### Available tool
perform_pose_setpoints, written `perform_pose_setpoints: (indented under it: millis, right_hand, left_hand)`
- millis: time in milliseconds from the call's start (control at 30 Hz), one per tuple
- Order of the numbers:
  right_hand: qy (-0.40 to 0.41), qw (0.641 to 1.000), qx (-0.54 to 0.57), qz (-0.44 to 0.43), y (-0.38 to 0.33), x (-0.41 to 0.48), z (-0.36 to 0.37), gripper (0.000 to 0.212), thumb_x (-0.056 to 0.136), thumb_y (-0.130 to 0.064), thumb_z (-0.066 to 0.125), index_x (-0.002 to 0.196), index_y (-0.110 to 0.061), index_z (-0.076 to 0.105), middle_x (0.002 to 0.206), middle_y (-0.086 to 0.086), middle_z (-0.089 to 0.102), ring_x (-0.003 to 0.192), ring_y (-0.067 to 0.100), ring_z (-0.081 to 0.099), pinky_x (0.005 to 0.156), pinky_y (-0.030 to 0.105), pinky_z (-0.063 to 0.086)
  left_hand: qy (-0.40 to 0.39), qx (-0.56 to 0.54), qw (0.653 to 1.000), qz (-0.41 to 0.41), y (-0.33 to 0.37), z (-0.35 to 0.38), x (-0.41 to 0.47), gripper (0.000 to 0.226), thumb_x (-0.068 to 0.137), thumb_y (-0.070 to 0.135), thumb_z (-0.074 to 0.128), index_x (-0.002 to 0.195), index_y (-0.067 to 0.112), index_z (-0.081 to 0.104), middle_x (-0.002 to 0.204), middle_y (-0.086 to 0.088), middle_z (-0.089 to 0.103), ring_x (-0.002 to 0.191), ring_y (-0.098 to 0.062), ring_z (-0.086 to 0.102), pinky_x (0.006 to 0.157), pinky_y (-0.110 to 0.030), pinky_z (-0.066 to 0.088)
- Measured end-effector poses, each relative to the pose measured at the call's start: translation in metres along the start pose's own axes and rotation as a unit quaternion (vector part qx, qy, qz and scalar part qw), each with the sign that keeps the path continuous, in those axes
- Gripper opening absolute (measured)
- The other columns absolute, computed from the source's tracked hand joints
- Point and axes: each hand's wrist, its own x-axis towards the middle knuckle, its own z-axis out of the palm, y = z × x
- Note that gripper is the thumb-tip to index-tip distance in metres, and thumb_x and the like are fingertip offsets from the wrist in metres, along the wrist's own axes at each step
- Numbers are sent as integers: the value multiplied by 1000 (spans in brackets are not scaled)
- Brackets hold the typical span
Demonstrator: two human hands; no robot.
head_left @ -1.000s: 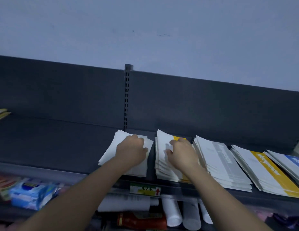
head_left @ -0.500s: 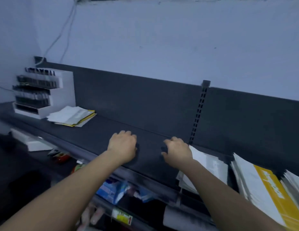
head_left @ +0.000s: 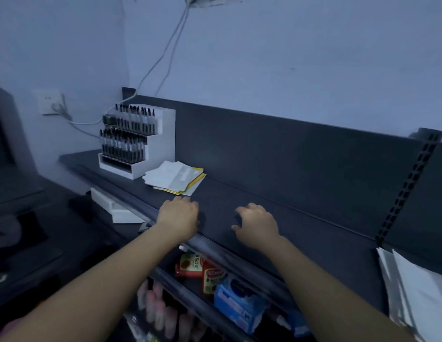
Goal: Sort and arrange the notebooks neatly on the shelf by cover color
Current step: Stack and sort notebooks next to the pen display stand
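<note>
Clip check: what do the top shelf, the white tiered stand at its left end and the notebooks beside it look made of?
Shelf: probably painted sheet metal, matt dark grey, with a slotted upright.
Tiered stand: likely white plastic or board; flat, smooth panels.
Notebooks: paper, thin white and yellow covers lying fanned.

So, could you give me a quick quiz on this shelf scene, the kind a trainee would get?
1. True or false: the right hand is holding a notebook.
2. What stands just left of the loose pile of white and yellow notebooks on the dark grey shelf?
A. a white tiered pen rack
B. a blue packet
C. a red carton
3. Which hand is nearer that pile?

Key: 1 false, its fingers are curled on nothing; 2 A; 3 the left hand.
</note>
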Motion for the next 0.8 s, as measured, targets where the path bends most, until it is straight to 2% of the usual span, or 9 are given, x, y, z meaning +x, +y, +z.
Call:
perform_pose_setpoints:
  millis: [167,467,667,800]
  right_hand:
    - [-8,1000,2,-23,-34,45,15,40,94,-40,51,126,-16,52,128,7,50,120,25,45,97,37,42]
    - [-12,998,18,-52,-73,147,42,45,95,-42,51,132,-17,50,129,4,52,123,24,44,97,37,41]
    - [-22,997,48,-49,-87,214,58,32,92,-41,53,107,-13,58,114,8,61,110,27,52,72,33,39]
    - [-52,996,72,-27,-97,245,69,26,90,-42,51,93,-16,52,109,9,62,104,28,55,69,32,41]
  left_hand:
    - [-5,-7,1000,-30,-43,18,24,37,94,36,50,122,12,53,126,-7,53,121,-26,46,92,-38,42]
    - [-5,6,998,-65,-110,51,99,31,95,31,47,119,13,54,120,-8,55,115,-27,50,86,-37,43]
    - [-12,-24,995,-93,-147,70,151,33,97,32,45,120,11,53,120,-9,54,115,-28,50,87,-37,43]
    - [-38,-49,993,-101,-166,88,178,36,98,32,43,125,8,50,124,-12,50,118,-29,47,91,-38,42]
